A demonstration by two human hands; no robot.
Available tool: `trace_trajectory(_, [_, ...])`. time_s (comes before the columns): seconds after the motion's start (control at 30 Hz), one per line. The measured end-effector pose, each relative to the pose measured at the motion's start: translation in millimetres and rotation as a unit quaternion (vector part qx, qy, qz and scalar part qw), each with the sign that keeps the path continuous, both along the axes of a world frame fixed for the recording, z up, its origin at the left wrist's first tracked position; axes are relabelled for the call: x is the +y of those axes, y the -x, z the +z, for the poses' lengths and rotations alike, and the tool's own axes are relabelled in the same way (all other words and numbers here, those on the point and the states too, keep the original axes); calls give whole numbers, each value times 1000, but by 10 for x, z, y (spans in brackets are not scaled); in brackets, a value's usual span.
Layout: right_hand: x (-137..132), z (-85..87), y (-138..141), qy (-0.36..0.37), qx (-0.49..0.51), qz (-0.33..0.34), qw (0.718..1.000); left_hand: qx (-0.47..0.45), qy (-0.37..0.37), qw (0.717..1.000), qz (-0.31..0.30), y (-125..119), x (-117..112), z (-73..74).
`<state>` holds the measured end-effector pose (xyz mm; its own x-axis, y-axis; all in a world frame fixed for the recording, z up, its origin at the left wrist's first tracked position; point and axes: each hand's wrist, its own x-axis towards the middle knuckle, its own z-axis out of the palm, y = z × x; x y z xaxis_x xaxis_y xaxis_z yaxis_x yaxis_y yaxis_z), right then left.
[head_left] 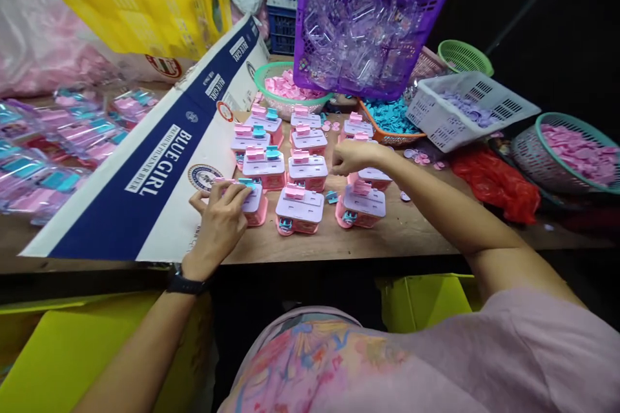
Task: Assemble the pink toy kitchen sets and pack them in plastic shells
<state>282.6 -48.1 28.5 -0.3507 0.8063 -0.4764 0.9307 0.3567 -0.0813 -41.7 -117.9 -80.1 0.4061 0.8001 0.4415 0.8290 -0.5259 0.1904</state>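
Several pink plastic toy boxes [307,171] with lilac tops stand in rows on the table. Pink pieces stick up from the tops, and the left row bears turquoise pieces [273,154] too. My left hand [220,222] has its fingers bent over the front-left toy box [255,204], closed at the pink and turquoise pieces on its top. Over the right row is my right hand [356,158], curled in like a fist; what its fingertips hold is hidden. A loose turquoise piece [332,197] lies between the front-middle toy box [299,206] and the front-right one [362,203].
A printed cardboard sheet [159,187] slants along the left, with bagged toys [62,135] beyond it. At the back, a purple basket [303,32] of clear parts leans over a green basket [264,74] of pink pieces. White basket [436,110] and red plastic bag [494,177] are on the right.
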Motion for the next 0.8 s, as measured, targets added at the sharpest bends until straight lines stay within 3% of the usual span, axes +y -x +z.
trace_trajectory(0.17, [136, -534, -55, 161, 51, -44, 985, 16, -2, 1000, 6, -1, 1, -28])
trace_trajectory(0.27, [152, -778, -20, 160, 79, -53, 982, 9, -1, 1000, 7, 24, 1, -12])
trace_trajectory(0.37, [165, -898, -59, 153, 88, -59, 982, -10, -5, 1000, 12, 23, -17, 25])
trace_trajectory(0.5, [178, -956, -69, 159, 57, -47, 984, -61, -74, 995, 18, -126, -141, 96])
trace_trajectory(0.6, [163, -936, 9, 160, 26, -6, 987, -80, -93, 991, -49, -345, -284, 153])
trace_trajectory(0.7, [151, -840, 47, 142, 2, 31, 989, -86, -81, 988, -103, -533, -364, 195])
trace_trajectory(0.8, [171, -657, -69, 112, 13, 37, 993, -97, -76, 986, -108, -578, -332, 223])
